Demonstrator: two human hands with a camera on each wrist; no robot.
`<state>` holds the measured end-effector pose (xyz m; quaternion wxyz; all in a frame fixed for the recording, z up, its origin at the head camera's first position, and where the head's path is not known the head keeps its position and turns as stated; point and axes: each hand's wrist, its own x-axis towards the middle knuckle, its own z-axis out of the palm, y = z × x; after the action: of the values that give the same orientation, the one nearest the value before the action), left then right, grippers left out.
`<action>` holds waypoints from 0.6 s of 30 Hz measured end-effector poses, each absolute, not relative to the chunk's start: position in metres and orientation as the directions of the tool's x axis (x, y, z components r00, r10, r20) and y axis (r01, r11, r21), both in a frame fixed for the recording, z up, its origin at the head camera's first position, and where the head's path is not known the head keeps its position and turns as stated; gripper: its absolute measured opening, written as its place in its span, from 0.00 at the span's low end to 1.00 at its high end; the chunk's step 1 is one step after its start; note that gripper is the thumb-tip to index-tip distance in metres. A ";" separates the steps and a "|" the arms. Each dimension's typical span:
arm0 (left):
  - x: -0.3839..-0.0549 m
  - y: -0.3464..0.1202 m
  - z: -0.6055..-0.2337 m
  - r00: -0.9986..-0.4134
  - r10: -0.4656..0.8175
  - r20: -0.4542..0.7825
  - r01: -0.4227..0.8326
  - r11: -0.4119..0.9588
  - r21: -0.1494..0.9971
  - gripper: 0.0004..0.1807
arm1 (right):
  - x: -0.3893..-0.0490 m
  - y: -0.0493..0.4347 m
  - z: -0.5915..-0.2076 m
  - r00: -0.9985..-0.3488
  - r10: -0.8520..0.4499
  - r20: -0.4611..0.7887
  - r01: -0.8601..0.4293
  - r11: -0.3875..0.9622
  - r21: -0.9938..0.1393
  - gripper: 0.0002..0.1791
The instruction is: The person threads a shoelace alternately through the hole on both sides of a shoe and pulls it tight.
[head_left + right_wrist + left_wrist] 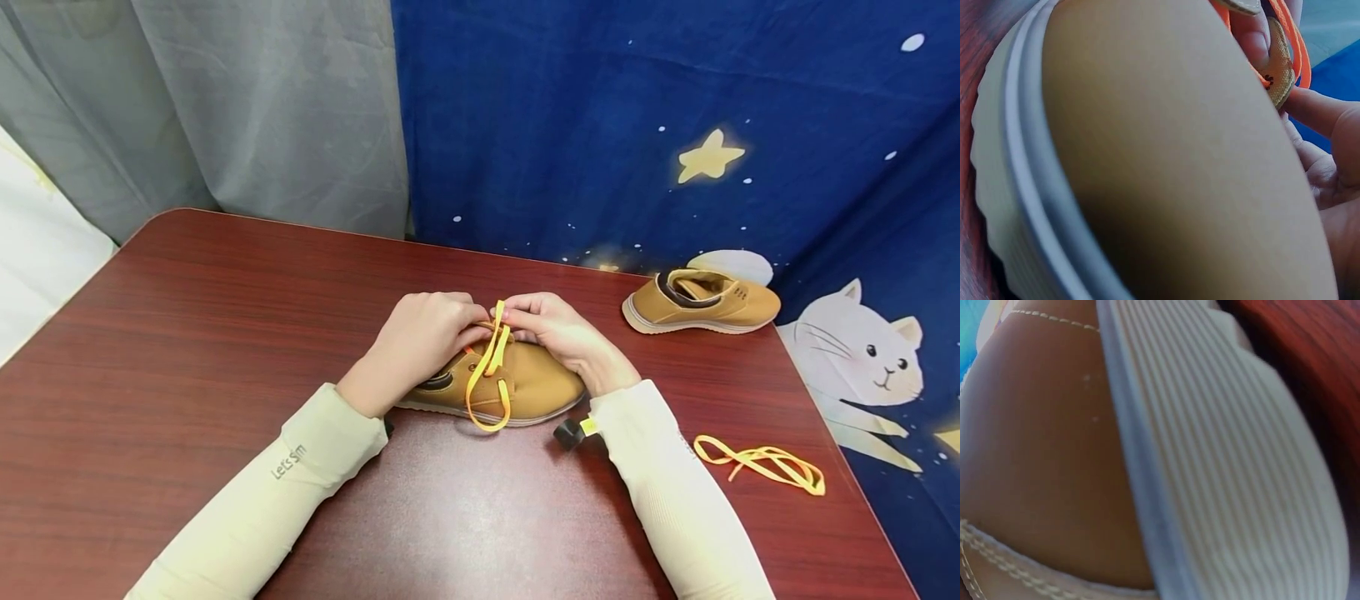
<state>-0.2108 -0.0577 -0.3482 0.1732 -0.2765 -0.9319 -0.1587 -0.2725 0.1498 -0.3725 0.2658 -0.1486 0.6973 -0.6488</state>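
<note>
A tan shoe (543, 379) lies on the table, toe to the right, with a yellow-orange shoelace (472, 392) running through some eyelets and looping down its near side. My left hand (427, 333) reaches over the shoe's opening and grips the far eyelet flap (1282, 65). From the toe side, my right hand (558, 333) pinches the lace at that flap with thumb and forefinger. The right wrist view has the lace passing through an eyelet, fingertips right beside it. Close up in the left wrist view are the shoe's side (1054, 444) and ribbed sole (1229, 462).
A second tan shoe (738, 304), without a lace, stands at the table's back right corner. Another yellow-orange lace (780, 467) lies loosely coiled near the right edge. Grey and blue curtains (525, 125) hang behind the dark red table (187, 375).
</note>
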 end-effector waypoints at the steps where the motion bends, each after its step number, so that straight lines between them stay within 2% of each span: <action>1: -0.211 -0.058 -0.348 -0.788 0.459 0.409 0.569 0.798 0.201 0.05 | -0.272 0.150 -0.372 -0.814 -0.551 -0.182 0.142 0.115 -0.983 0.11; 18: -0.211 -0.057 -0.347 -0.799 0.456 0.392 0.558 0.805 0.200 0.07 | -0.273 0.152 -0.373 -0.820 -0.541 -0.183 0.155 0.098 -0.983 0.12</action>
<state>-0.2105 -0.0568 -0.3471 0.1645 -0.2709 -0.9358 -0.1547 -0.2730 0.1521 -0.3733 0.2651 -0.1397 0.6920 -0.6567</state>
